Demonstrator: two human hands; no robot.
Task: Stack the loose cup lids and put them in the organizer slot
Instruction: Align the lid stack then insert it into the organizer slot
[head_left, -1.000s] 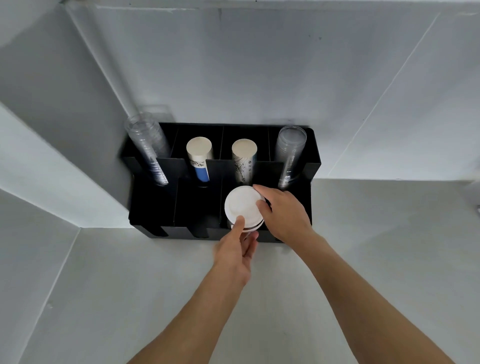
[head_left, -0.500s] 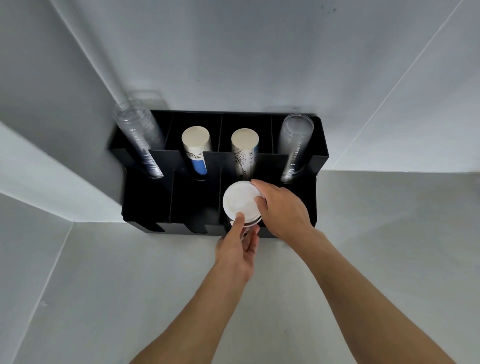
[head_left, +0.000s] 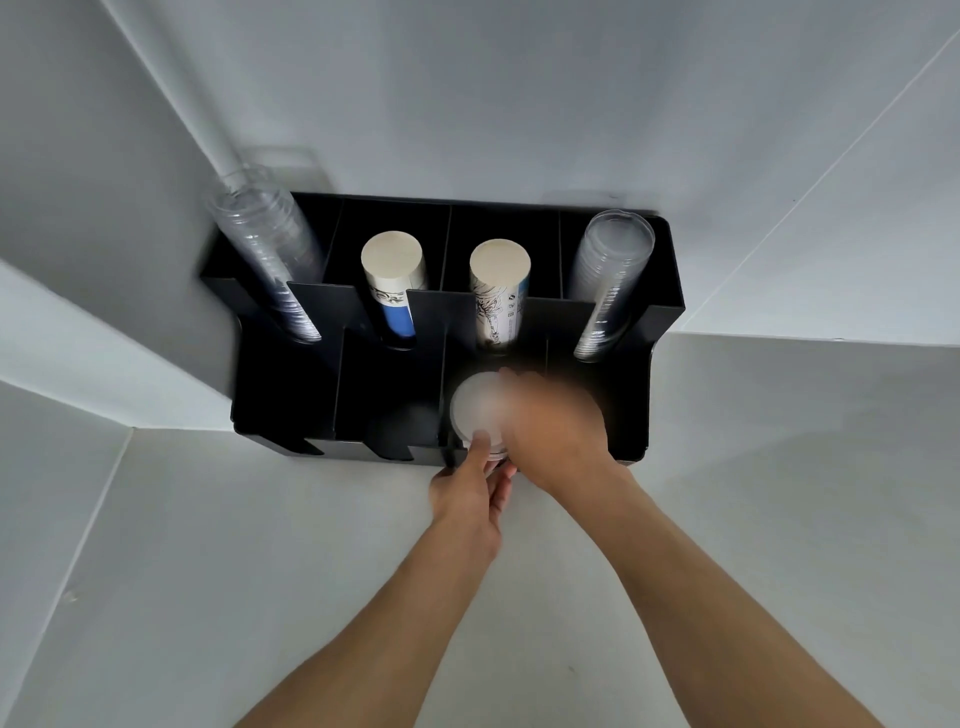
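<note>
Left hand (head_left: 470, 501) bare; right hand (head_left: 558, 434) bare, blurred; forearms unsleeved

Matt black organizer (head_left: 660, 364); clear glossy plastic cups (head_left: 613, 280)

I see front-left organizer slots (head_left: 291, 395) open, reachable from tabletop (head_left: 260, 571). Third front slot blocked by lid stack (head_left: 475, 410). Rear row filled by cup stacks (head_left: 395, 286).

Your right hand (head_left: 558, 431), blurred, and your left hand (head_left: 470, 491) hold the stack of white lids (head_left: 480, 415) at the near slot of the black organizer (head_left: 657, 332) on the tabletop (head_left: 208, 571), third from left; behind stand two paper cup stacks (head_left: 392, 280) between two clear cup stacks (head_left: 610, 280)
</note>
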